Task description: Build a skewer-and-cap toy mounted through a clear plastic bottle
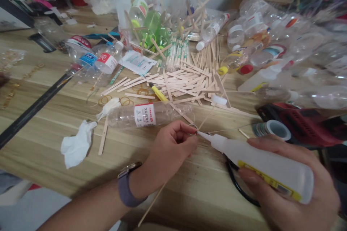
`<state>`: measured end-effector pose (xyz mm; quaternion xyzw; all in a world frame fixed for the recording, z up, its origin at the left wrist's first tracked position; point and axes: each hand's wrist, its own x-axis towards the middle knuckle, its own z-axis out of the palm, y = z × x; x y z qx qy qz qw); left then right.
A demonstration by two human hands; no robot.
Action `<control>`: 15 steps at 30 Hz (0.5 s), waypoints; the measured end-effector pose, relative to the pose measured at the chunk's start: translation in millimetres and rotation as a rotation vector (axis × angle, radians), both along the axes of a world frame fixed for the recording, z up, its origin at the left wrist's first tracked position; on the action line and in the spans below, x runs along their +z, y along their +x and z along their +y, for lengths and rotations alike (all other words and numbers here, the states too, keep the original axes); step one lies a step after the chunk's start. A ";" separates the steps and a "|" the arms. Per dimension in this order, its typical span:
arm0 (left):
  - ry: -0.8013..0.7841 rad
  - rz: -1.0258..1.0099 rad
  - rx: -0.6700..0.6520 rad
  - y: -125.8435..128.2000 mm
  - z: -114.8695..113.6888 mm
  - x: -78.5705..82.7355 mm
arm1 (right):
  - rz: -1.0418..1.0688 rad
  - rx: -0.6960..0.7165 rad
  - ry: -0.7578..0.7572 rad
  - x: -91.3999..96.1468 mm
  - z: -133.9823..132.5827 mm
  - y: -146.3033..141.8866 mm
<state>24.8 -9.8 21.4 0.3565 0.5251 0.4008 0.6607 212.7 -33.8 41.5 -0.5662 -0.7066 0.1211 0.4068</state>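
My left hand (173, 144) is closed in a pinch around a thin wooden stick (151, 204). The stick slants from below my wrist up past my fingertips, and its middle is hidden by the hand. A small thin loop shows at the fingertips, too fine to make out. My right hand (292, 184) grips a white translucent glue bottle (260, 162) with a yellow label. The bottle is tilted, its narrow nozzle pointing left and meeting the stick at my left fingertips. Just beyond my left hand a clear plastic bottle (123, 117) lies on its side.
Flat wooden craft sticks (181, 83) are heaped behind the bottle, with a yellow utility knife (158, 92) beside them. Crumpled tissue (78, 144) lies left. At right sit a red tool (300, 124), a spool (275, 130) and a black cable (238, 184). Several plastic bottles (252, 25) crowd the back.
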 end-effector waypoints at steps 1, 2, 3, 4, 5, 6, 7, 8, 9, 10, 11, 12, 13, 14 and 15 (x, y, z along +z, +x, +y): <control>-0.004 0.010 0.001 0.2 0.0 0.2 | 0.001 0.038 0.006 -0.5 -0.1 0.8; -0.007 0.017 0.001 0.3 -0.1 0.3 | -0.003 0.062 0.013 -1.1 -0.1 1.6; -0.007 0.022 0.000 0.4 -0.1 0.3 | -0.007 0.072 0.027 -1.8 0.2 2.4; -0.005 0.022 0.000 0.4 -0.2 0.2 | -0.008 0.071 0.044 -2.5 0.6 3.0; -0.004 0.021 -0.001 0.4 -0.3 0.1 | -0.007 0.064 0.059 -3.2 1.1 3.4; -0.005 0.018 -0.002 0.3 -0.5 0.0 | -0.007 0.059 0.062 -3.8 1.7 3.7; -0.008 0.012 -0.002 0.1 -0.6 0.0 | -0.004 0.051 0.062 -4.3 2.2 3.9; -0.016 0.006 -0.001 0.0 -0.8 0.1 | -0.004 0.049 0.062 -4.6 2.6 4.1; -0.024 -0.002 -0.001 -0.1 -0.8 0.3 | -0.007 0.046 0.051 -4.8 2.9 4.2; -0.030 -0.011 -0.001 -0.2 -0.8 0.5 | -0.010 0.044 0.039 -5.0 3.1 4.3; -0.033 -0.018 -0.002 -0.3 -0.6 0.6 | -0.013 0.046 0.032 -5.2 3.3 4.4; -0.034 -0.023 0.000 -0.2 -0.3 0.8 | -0.014 0.051 0.028 -5.4 3.5 4.5; -0.033 -0.026 0.002 -0.1 0.1 0.8 | -0.015 0.053 0.029 -5.5 3.7 4.5; -0.032 -0.029 0.004 0.1 0.5 0.8 | -0.017 0.059 0.023 -5.5 3.8 4.4; -0.033 -0.034 0.006 0.3 1.0 0.8 | -0.017 0.060 0.024 -5.3 3.9 4.2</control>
